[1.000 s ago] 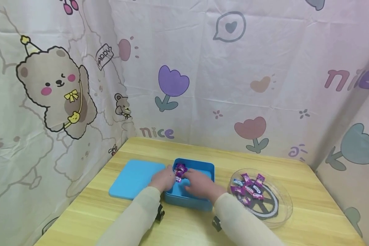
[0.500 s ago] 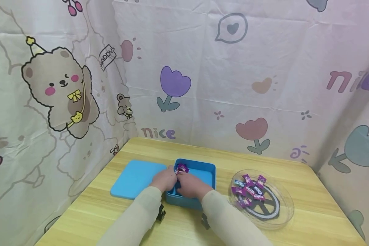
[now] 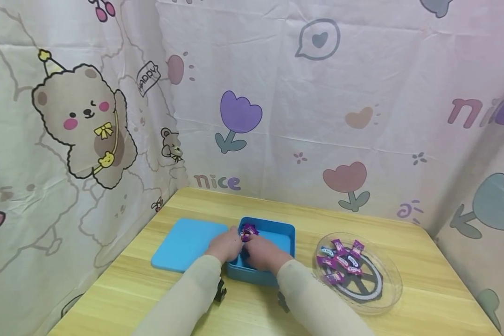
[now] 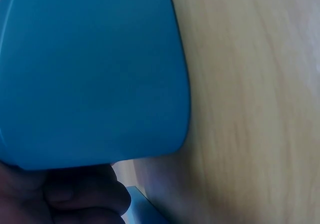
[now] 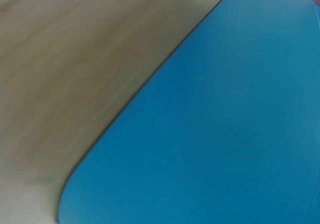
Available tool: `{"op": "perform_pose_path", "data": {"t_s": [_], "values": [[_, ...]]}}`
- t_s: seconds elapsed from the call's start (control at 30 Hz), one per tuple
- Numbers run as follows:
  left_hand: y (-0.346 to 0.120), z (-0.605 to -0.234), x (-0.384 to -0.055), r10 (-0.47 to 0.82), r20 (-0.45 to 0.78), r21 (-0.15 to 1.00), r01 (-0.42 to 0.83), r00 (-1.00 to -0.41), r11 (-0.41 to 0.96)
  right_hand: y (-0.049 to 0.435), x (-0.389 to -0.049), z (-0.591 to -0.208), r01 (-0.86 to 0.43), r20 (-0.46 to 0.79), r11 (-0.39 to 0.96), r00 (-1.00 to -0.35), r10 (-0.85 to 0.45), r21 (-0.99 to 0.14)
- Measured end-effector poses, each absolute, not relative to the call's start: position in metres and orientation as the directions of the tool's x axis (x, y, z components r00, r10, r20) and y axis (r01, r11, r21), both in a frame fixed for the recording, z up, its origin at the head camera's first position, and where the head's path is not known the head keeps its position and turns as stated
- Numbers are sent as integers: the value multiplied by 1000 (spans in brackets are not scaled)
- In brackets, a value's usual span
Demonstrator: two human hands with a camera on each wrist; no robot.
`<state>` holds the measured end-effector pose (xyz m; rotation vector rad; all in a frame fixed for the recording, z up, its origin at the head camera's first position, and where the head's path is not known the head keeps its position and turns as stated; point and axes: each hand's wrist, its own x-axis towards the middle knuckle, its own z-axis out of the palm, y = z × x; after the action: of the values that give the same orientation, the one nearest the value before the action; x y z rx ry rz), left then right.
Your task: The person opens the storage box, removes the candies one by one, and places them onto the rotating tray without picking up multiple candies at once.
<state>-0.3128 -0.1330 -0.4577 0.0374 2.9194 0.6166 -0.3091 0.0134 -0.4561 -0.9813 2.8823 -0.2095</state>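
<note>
A blue plastic box sits uncovered on the wooden table. My left hand holds it by its left wall; in the left wrist view, curled fingers lie against the outside of the box. Reaching down inside is my right hand, next to several purple-wrapped candies in the box's left back corner. The right fingertips are hidden behind the hand, so I cannot tell whether they pinch a candy. The right wrist view shows only the outside of the box and the table.
Left of the box lies its flat blue lid. To the right stands a round clear dish with several purple, pink and blue wrapped candies over a dark wheel-like pattern. Printed curtains hang behind the table.
My right hand has moved left and down inside the box, close to my left hand and over the nearer candies. The left hand stays at the box wall. The view has shifted slightly.
</note>
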Motion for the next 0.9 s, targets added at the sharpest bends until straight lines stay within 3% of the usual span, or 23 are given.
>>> {"op": "perform_pose_path", "data": {"t_s": [0.43, 0.77, 0.9], "values": [[-134, -459, -312, 49, -157, 414, -21, -986, 910, 26, -308, -458, -499, -81, 846, -850, -520, -187], [-134, -457, -309, 45, -171, 445, -36, -984, 895, 35, -309, -461, -437, -64, 892, -893, -446, -115], [-134, -457, -310, 44, -171, 448, -38, -984, 893, 38, -310, -462, -426, -57, 894, -898, -436, -138]]}}
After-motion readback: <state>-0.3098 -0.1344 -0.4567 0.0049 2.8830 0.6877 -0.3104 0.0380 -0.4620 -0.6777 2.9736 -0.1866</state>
